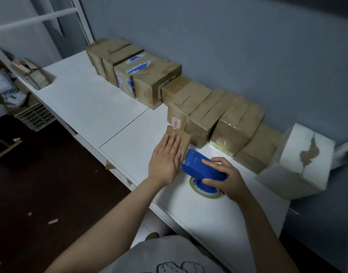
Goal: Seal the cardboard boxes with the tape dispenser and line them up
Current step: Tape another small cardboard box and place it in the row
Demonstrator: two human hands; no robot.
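A small brown cardboard box (182,139) lies on the white table (94,103) in front of a long row of cardboard boxes (198,107) set along the wall. My left hand (166,158) presses flat on the small box with straight fingers. My right hand (226,177) grips the blue tape dispenser (200,167), whose front end touches the near side of the small box. A roll of clear tape (205,191) shows under the dispenser.
A white box with a torn face (299,160) ends the row at the right. More boxes (31,73) sit at the table's far left end. A crate and packages (31,115) stand on the dark floor to the left.
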